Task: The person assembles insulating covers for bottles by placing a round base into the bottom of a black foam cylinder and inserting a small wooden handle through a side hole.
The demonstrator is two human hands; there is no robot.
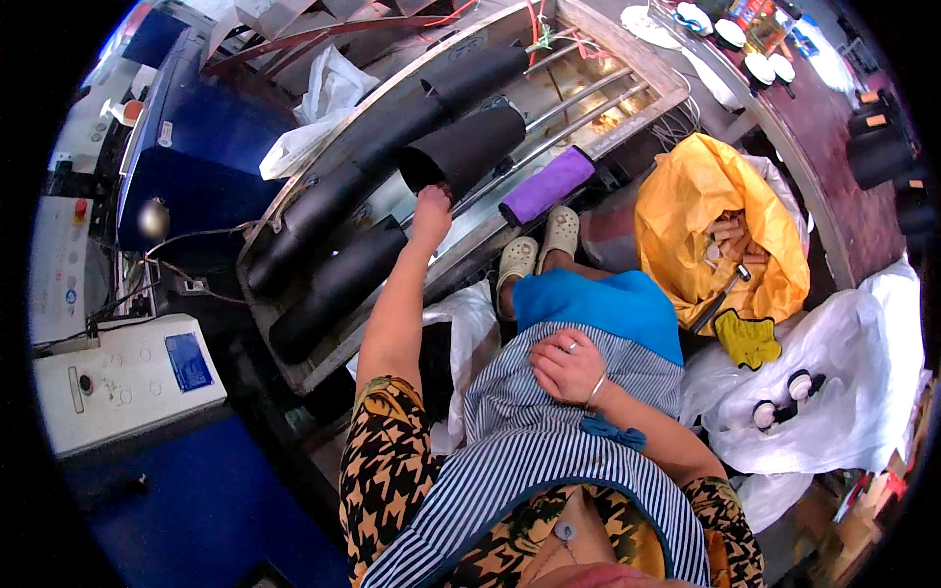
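Observation:
My left hand (pixel 431 218) reaches forward with its fingers closed at the open near end of a short, wide black tube (pixel 480 142). The fingertips are partly hidden by the rim. That tube lies across a wooden-framed rack (pixel 655 110) with metal rods. Behind it runs a row of longer black tubes (pixel 338 201), and another black tube (pixel 333 294) lies nearer to me. A purple roll (pixel 549 186) rests on the rack's near side, to the right of the hand. On my lap, my right hand (pixel 570 367) lies on the striped apron (pixel 520 392), fingers stretched out and holding nothing.
To the right stands a yellow sack (pixel 676 216) with brown pieces inside; a hammer (pixel 720 299) and a yellow-green glove (pixel 747 339) lie at its edge. White plastic (pixel 843 372) carries small black-and-white parts. A control box (pixel 137 377) is at left, a workbench (pixel 833 147) far right.

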